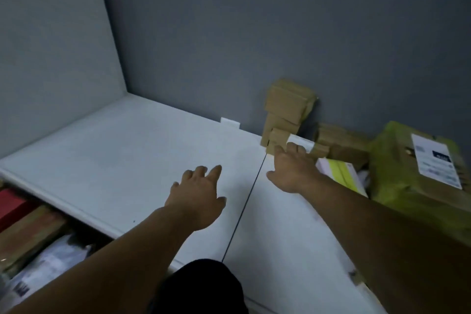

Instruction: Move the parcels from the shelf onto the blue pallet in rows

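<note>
Up on the white shelf (127,161) the parcels are all bunched at the right rear, against the grey wall (229,46). Your right hand (293,171) is stretched out flat, fingers straight, nothing in it. Its fingertips are right at a small brown box (279,135) with a white label strip. It's too blurry to say if you're actually touching it.

Your left hand (198,199) is loose and spread over the bare shelf, left of the dark seam (244,211), and it isn't holding anything either. It's well apart from any parcel.

What's sitting there:
- a leaning stack of small cardboard boxes (288,104) against the wall, just behind the labelled one
- more brown boxes (339,140) to the right of that
- a white and yellow parcel (341,173) just beside your right wrist
- a big green-wrapped parcel (407,186) with a white shipping label (435,161) on top, at the far right

Down on the lower level at the left you can see more parcels (38,237), brown and white ones, plus a red one (12,206) at the edge.
</note>
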